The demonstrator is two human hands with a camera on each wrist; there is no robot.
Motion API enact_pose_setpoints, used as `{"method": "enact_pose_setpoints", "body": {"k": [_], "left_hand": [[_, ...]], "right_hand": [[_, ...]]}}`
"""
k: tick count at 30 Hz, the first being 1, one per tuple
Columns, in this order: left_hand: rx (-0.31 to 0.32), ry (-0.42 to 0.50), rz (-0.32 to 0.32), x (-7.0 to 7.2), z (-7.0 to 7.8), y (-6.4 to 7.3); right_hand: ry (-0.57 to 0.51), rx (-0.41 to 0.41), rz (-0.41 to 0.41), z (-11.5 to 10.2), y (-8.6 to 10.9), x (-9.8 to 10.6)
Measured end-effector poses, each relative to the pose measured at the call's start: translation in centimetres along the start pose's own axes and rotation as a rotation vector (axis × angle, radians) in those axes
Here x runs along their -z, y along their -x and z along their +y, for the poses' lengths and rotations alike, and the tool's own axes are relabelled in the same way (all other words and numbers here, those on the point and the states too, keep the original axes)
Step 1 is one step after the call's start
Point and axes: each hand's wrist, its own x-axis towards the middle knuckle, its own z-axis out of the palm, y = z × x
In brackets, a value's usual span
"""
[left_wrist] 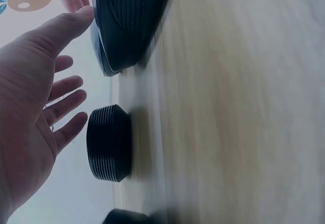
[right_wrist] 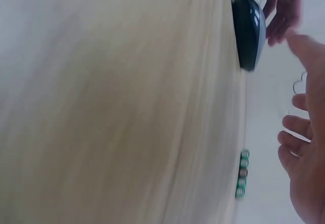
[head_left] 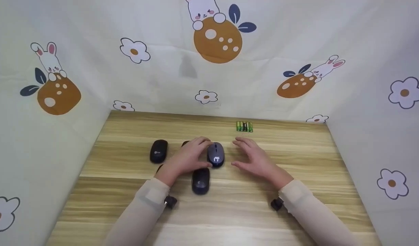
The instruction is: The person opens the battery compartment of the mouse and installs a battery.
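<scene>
Your left hand [head_left: 189, 155] is spread, thumb well apart from the fingers, holding nothing. Grey wireless mouse [head_left: 215, 154] sits just off its fingertips, to their right; whether thumb or index touches the shell, can't tell. Your right hand [head_left: 255, 159] is also wide, thumb and fingers apart, nothing in it, on the other side of that mouse with a gap between.

Around your left hand: dark mouse [head_left: 200, 181] on the near side, just below the thumb; black mouse [head_left: 158, 151] out to its left, apart. Two black shapes, probably more mice, are mostly covered: one behind the knuckles [head_left: 185, 143], one by the wrist [head_left: 159, 167]. Beyond your right fingertips, the row of AAA-looking batteries [head_left: 244, 126], five side by side, mostly green with a darker one mid-row; neither hand is on them.

Progress, judging from the layout: early, or between moves. Grey mouse is down on the wood-grain table [head_left: 250, 218], between your hands, not lifted. Mice on your left look loosely grouped, not lined up; the batteries are already neat. No mouse shows an open cover in these views. Left to do, by the look of it: getting hold of the grey mouse and whatever handling it needs. Undersides hidden, so can't tell whether batteries are inside.
</scene>
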Motion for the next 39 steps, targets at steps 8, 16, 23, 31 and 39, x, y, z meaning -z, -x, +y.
{"method": "enact_pose_setpoints", "body": {"k": [8,16,23,31,39], "left_hand": [[-0.032,0.07,-0.029,-0.4,0.5,-0.5],[-0.051,0.008,-0.031,-1.0,0.8,-0.6],[-0.033,-0.001,-0.025,-1.4,0.8,-0.8],[-0.019,0.012,-0.017,-1.5,0.9,-0.9],[-0.008,0.027,-0.006,-1.8,1.1,-1.1]], "right_hand": [[-0.162,-0.04,-0.051,-1.9,-1.3,-1.3],[-0.13,0.016,-0.104,-3.4,-2.6,-2.4],[-0.149,0.021,-0.123,-3.7,-2.9,-3.1],[-0.143,0.054,-0.104,-3.9,-2.9,-3.1],[-0.14,0.064,-0.072,-3.8,-3.0,-3.4]]}}
